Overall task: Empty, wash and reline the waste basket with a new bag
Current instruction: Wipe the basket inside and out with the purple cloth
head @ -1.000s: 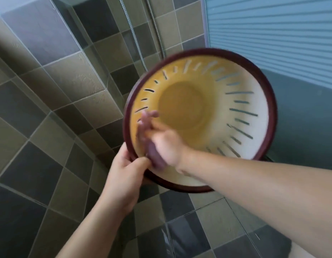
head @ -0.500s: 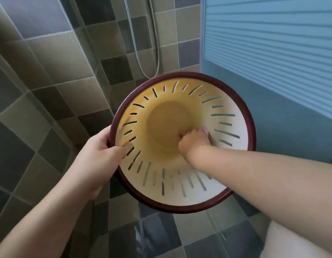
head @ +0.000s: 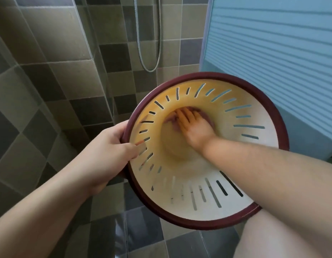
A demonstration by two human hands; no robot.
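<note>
The waste basket [head: 258, 164] is cream plastic with slotted walls and a dark red rim, held tilted with its mouth facing me. My left hand [head: 107, 151] grips the rim on its left side, thumb hooked inside. My right hand [head: 193, 125] reaches deep inside and presses a purple cloth [head: 172, 121] flat against the bottom with straight fingers. Most of the cloth is hidden under the hand. No bag is in the basket.
Grey and brown tiled walls and floor surround me. A metal shower hose [head: 150, 53] hangs in a loop on the back wall. A blue ribbed panel [head: 273, 53] stands to the right. My bare knee [head: 284, 237] shows at the bottom right.
My right hand moved from the basket's left inner wall down to its bottom with the cloth. The basket dropped lower in view, and my left hand shifted its grip higher up the left rim.
</note>
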